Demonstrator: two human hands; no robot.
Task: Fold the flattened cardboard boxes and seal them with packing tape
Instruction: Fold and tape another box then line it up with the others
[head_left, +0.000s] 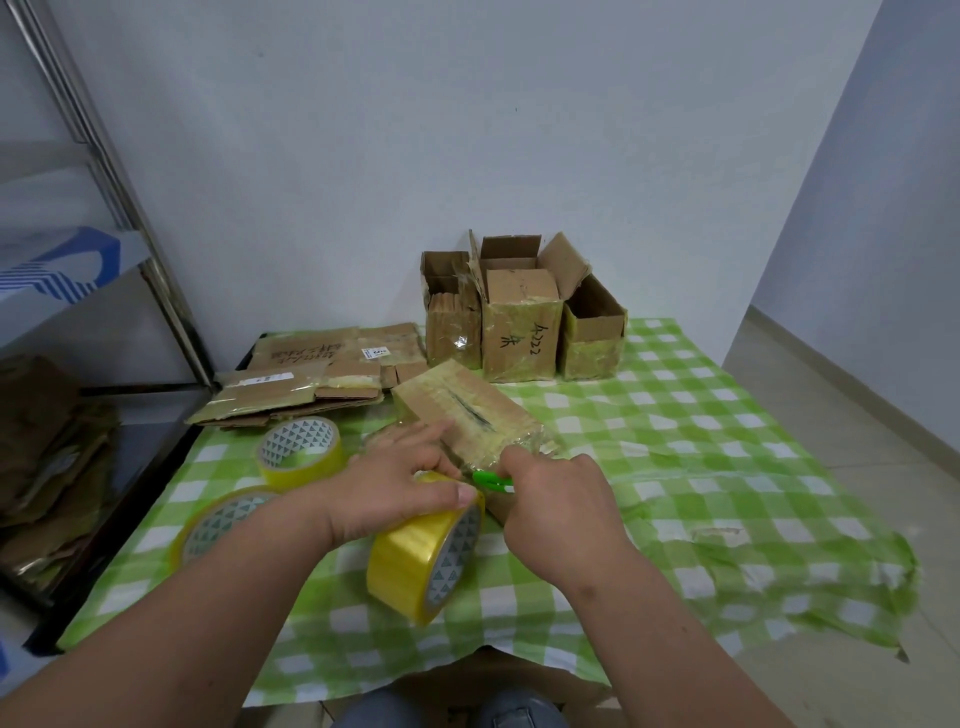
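Grey denim knees (447, 709) poke in at the very bottom edge, closest thing to the camera, with both bare forearms reaching out over them. Biggest thing going is the green-and-white checked plastic tablecloth (701, 467), thin and crinkly, bunched into wrinkles out to the right of the hands. Past the grip, against the wall, stand three upright brown cardboard boxes (519, 322), flaps open, sides shiny with old yellowish tape, the middle one with black marker scribbles. Up and left of the grip lies a stack of flattened brown cardboard boxes (306, 379), edges ragged and corrugated.

Right at the fingertips sits the folded brown cardboard box (467, 415), lying on its side at an angle, top face glossy with yellowish tape and a dark slit along its seam. The left hand (395, 493) is wrapped over the top of a fat roll of translucent yellow packing tape (426, 551), thumb clamped on its rim, roll standing on edge with its white triangle-printed core facing right. The right hand (561, 509) is curled tight around a small bright green plastic cutter (491, 480), only its tip showing, just beside the box's near end. Two more yellow tape rolls (301, 452) lie flat left of the grip.
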